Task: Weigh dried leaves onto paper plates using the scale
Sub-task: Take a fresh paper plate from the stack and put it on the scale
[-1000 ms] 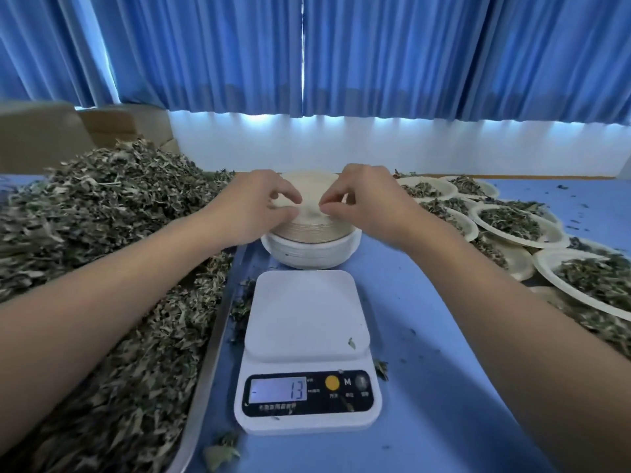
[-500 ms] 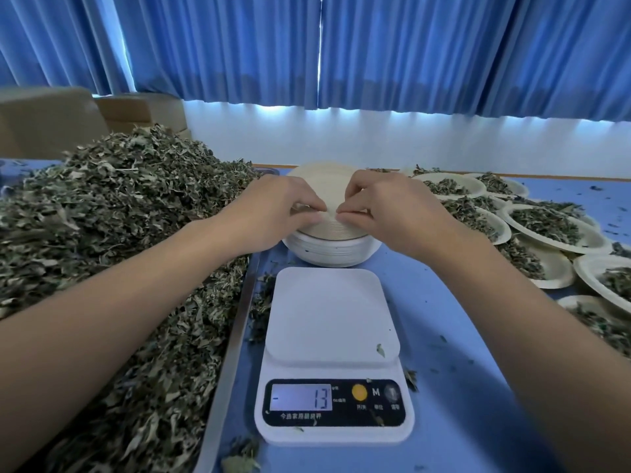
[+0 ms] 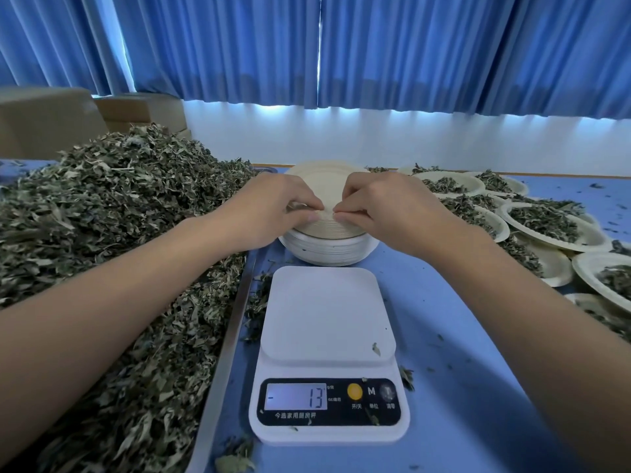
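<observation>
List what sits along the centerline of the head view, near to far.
Scale display → scale platform → stack of paper plates → left hand and right hand, fingers pinching the near edge of the top plate → white wall → blue curtains.

The curtains (image 3: 426,49) are deep blue, and their vertical folds make darker and lighter stripes. The wall (image 3: 375,138) under them is white. The table (image 3: 461,319) is a lighter, plain blue. The dried leaves (image 3: 102,216) are dull grey-green with some pale olive pieces. The stack of paper plates (image 3: 327,235) is cream in the upper part and white in the lower part. The filled plates (image 3: 556,268) are cream. The scale (image 3: 327,312) is white; its front panel (image 3: 341,417) is black, with a pale lit display (image 3: 290,397), dark digits and one yellow button (image 3: 354,391). The cardboard boxes (image 3: 44,121) are brown.
</observation>
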Motion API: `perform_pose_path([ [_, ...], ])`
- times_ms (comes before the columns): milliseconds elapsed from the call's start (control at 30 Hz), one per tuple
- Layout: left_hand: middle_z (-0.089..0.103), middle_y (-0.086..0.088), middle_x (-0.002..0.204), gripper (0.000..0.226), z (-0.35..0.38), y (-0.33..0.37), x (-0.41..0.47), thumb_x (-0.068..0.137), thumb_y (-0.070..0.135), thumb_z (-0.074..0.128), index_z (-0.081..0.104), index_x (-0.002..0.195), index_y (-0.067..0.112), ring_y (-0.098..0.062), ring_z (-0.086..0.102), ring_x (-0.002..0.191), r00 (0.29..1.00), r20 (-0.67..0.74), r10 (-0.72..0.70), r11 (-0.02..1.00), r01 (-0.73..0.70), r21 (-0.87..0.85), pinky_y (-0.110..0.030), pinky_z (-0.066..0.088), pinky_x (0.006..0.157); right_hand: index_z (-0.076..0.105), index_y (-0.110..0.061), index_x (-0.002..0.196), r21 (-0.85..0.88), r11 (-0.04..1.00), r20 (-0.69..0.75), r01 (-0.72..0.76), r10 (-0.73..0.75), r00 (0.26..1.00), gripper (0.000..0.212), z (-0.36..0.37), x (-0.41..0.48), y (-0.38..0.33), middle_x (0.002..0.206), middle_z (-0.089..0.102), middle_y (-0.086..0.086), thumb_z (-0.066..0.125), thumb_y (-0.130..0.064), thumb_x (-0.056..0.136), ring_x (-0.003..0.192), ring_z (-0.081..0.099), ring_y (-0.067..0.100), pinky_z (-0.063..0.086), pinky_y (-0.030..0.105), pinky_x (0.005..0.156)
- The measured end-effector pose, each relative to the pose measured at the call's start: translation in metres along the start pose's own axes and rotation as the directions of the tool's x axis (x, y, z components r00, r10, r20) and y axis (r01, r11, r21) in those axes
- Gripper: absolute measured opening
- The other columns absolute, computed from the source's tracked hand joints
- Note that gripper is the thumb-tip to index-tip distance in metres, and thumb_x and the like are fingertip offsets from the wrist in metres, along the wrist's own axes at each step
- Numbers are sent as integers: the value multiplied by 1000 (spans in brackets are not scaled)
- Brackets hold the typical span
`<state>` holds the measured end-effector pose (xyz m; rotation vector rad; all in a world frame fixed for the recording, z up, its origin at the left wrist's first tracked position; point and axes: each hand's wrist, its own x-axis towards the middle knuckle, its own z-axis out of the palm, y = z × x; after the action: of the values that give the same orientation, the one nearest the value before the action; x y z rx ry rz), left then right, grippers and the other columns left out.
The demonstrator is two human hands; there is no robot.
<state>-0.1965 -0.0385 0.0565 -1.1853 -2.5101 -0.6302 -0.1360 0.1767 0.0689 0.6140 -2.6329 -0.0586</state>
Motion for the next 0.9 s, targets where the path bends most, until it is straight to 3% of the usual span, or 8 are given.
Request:
perform_pose_path([
  [267, 71, 6, 111, 20, -1, -1, 2, 95, 20, 68, 77, 113, 20, -12, 63, 105, 1000, 20, 24, 1000, -24, -21, -38, 47, 98, 70, -21, 95, -178, 977, 46, 120, -114, 992, 35, -4, 1, -2, 105, 57, -4, 39, -31, 108, 76, 52, 26, 38, 34, 65],
  [467, 69, 11, 116, 20, -4, 2, 6, 97, 27, 64, 76, 113, 26, -14, 61, 109, 997, 55, 55, 995, -59, 77, -42, 45, 98, 59, -18, 112, -362, 910, 111, 202, -173, 979, 27, -5, 2, -1, 111, 48, -2, 32, -20, 108, 76, 52, 26, 44, 34, 63],
  [700, 70, 7, 115, 20, -14, 7, 10, 97, 27, 64, 77, 110, 20, -19, 63, 107, 996, -14, 90, 991, -89, 97, -46, 46, 97, 62, -17, 116, -406, 885, 25, 229, -239, 971, 47, -14, 5, 8, 115, 53, 1, 19, -34, 112, 81, 52, 27, 35, 35, 60],
  [900, 69, 8, 114, 25, -27, 13, 18, 97, 34, 61, 76, 111, 20, -18, 63, 104, 993, -34, 109, 987, -105, 118, -45, 46, 98, 69, -12, 108, -348, 914, -39, 209, -237, 971, 40, -30, 10, 15, 108, 59, 7, 34, -31, 110, 69, 49, 32, 38, 37, 54],
])
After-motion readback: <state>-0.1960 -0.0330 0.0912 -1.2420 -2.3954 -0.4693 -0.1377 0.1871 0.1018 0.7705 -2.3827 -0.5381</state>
